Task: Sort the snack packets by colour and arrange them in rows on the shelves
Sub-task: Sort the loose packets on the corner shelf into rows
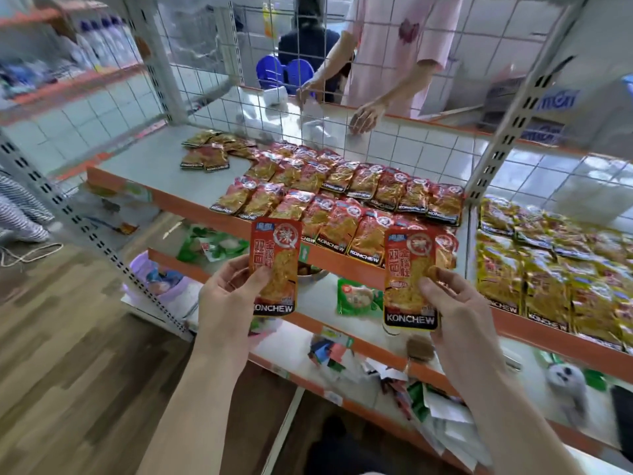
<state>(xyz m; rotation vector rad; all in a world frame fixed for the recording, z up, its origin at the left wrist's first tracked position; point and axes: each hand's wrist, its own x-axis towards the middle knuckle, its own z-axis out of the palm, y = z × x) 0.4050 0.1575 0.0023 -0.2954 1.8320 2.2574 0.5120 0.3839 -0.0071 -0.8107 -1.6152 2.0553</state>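
1. My left hand [226, 296] holds a red packet [275, 265] upright, fingers [255, 279] pinching its lower half. My right hand [455, 303] grips a second red packet [409, 279] the same way, with what looks like another tucked behind it. Both hang just in front of the shelf [137, 181], not yet laid down.
2. Done so far: the red rows [342, 193] overlap neatly across the middle and right of that shelf, and the yellow packets [548, 269] lie in rows on the shelf to the right.
3. Left to do: a loose pile [212, 152] at the far left back looks mixed and unsorted, and these in hand need places. I judge the job is well past halfway.
4. Around: an upright post [507, 125] divides the two shelves. Wire mesh [411, 142] backs them, with another person's hand [364, 116] behind it. Green packets [356, 296] sit on a lower shelf. Nothing blocks the bare shelf left of the rows.
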